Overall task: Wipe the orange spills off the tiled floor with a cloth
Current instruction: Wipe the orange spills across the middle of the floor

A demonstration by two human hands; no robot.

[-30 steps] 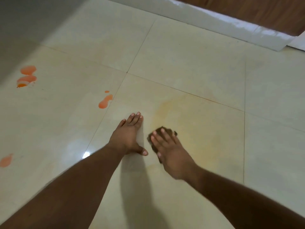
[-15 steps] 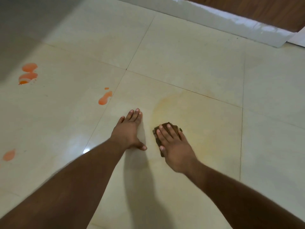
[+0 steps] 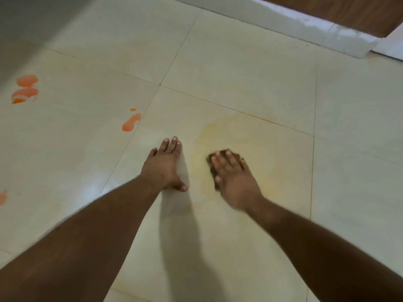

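Orange spills, tiled floor (image 3: 239, 62): one elongated splash (image 3: 130, 123) left of centre, with a small drop just beyond it; a pair of larger blotches (image 3: 26, 90) at the far left; a partial patch (image 3: 2, 197) at the near left edge. All lie well apart from both hands.

Cloth (image 3: 218, 155): dark brown, small, flat on the floor right of centre, mostly covered by the right hand (image 3: 234, 179), whose straight fingers press it down; hand slightly blurred. A faint yellowish smear (image 3: 268, 162) surrounds it on the same tile.

Left hand (image 3: 164, 166): palm flat on the floor just left of the cloth, fingers straight and together, holding nothing.

Floor: glossy cream tiles, thin grout lines, one light reflection near left. Far right: white skirting (image 3: 283, 25) below a brown wooden surface (image 3: 349, 12). No writing legible.
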